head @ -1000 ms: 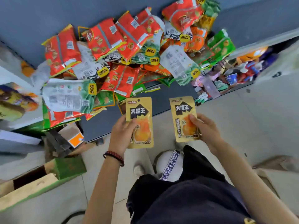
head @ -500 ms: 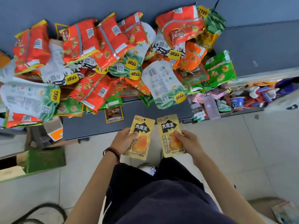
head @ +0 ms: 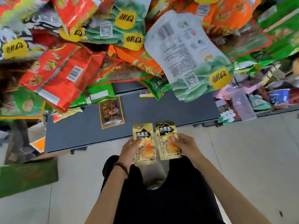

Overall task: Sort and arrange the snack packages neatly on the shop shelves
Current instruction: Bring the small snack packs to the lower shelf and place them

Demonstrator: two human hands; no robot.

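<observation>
Dark grey shelf (head: 161,110) is found straight ahead, piled snack packages (head: 64,75) beyond. Left gold foil sachet (head: 143,135) is gripped in left hand (head: 129,150) fingers, right gold foil sachet (head: 165,131) in right hand (head: 186,146); long axes pointed shelfward, both judged equally near.

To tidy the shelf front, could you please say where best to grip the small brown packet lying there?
Pinch the small brown packet by its near short edge, from the front: it lies flat on the shelf with that end clear of the pile. Free the right hand first.
</observation>
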